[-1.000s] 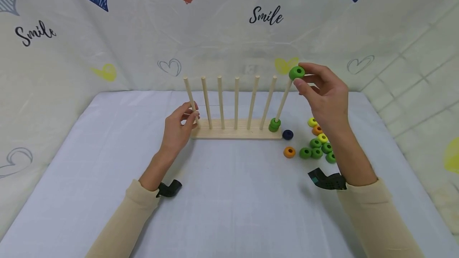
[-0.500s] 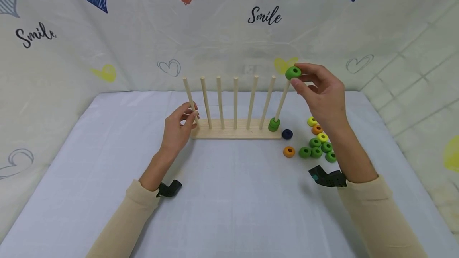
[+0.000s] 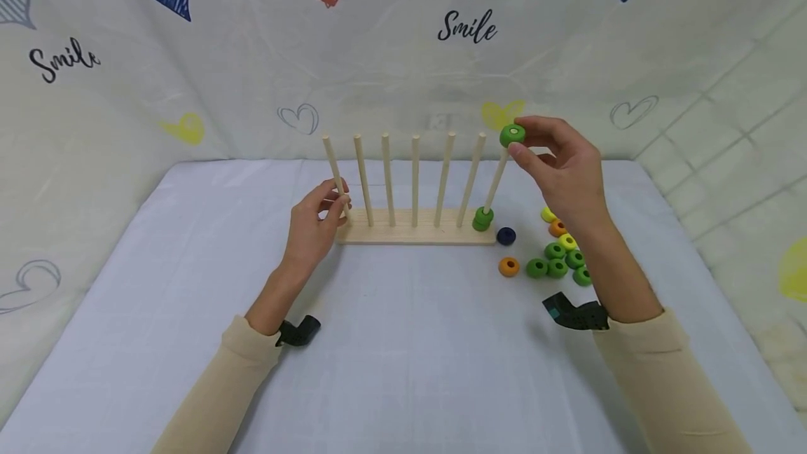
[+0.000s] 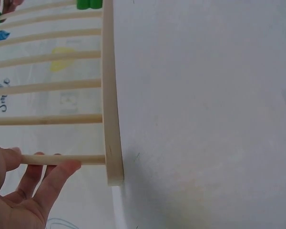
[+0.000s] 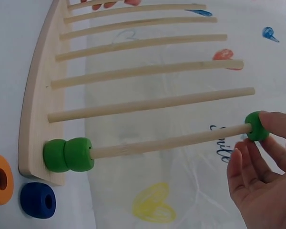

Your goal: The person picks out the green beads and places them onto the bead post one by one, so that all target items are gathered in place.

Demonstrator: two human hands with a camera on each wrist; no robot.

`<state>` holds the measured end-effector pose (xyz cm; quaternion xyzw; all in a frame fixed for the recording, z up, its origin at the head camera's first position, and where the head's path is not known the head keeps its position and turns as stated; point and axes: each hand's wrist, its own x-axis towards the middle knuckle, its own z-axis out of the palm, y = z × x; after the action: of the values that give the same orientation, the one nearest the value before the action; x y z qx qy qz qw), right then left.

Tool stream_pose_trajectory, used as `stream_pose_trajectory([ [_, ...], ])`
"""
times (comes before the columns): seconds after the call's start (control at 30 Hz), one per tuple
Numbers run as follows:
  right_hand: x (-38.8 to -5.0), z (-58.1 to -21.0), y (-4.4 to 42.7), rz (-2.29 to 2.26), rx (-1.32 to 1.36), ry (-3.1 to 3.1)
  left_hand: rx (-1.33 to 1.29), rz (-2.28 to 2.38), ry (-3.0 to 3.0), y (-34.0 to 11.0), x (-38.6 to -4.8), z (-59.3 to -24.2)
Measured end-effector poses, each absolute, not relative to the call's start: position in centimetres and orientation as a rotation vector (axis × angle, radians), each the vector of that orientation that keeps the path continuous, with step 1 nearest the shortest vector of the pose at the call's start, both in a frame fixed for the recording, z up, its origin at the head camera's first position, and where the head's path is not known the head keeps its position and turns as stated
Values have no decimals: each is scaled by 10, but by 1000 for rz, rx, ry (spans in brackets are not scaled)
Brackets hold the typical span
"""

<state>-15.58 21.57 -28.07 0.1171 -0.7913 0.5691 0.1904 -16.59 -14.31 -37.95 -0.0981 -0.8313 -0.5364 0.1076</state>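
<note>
A wooden base point(image 3: 410, 235) carries a row of several upright pegs. My right hand point(image 3: 564, 174) pinches a green bead point(image 3: 512, 134) at the top of the rightmost peg point(image 3: 496, 181); the peg's pale end shows in the bead's hole. At the foot of that peg sit two stacked green beads point(image 5: 78, 154), plain in the right wrist view. On the far left, my left hand point(image 3: 315, 223) holds the leftmost peg point(image 4: 88, 160) between thumb and fingers, close above the base. The other pegs bear no beads.
A dark blue bead point(image 3: 506, 236) lies by the base's right end, an orange bead point(image 3: 508, 267) in front of it. Several green beads point(image 3: 557, 268) lie further right with yellow and orange ones, partly hidden by my right forearm. A printed cloth point(image 3: 391, 54) hangs behind.
My right hand has moved slightly left and down, bringing the green bead onto the tip of the rightmost peg. The left hand has stayed in place.
</note>
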Motion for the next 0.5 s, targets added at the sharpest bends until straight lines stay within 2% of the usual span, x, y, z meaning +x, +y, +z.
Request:
stream_pose_trajectory([
  [0.5, -151, -288, 226, 1595, 311, -2289, -297, -1600, -2441, -143, -167, -379],
])
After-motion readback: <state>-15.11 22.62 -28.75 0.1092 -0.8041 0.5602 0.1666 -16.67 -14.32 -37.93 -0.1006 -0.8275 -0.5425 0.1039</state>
